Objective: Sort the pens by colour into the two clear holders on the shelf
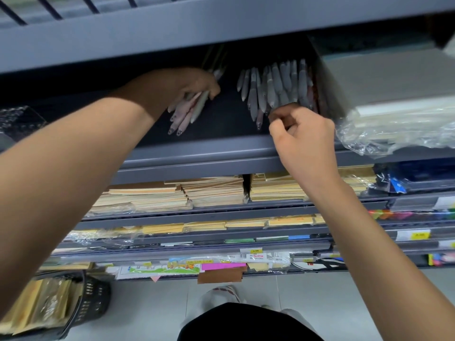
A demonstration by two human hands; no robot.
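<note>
On the dark shelf (pixel 221 134) my left hand (pixel 194 84) grips a bunch of pale pens (pixel 187 112), pinkish and greenish, tips pointing toward me. To the right, a dense cluster of grey pens (pixel 273 87) stands tilted toward me, and a few reddish pens (pixel 311 92) show at its right side. The clear holders around the pens are hard to make out. My right hand (pixel 302 136) has its fingers curled at the lower ends of the grey pens, pinching there; whether a single pen is held I cannot tell.
A grey box (pixel 384 82) and crinkled plastic wrap (pixel 394 134) crowd the shelf's right side. The shelf above (pixel 221 28) overhangs closely. Lower shelves hold stacks of envelopes (pixel 172 193). A black basket (pixel 81 303) sits on the floor at left.
</note>
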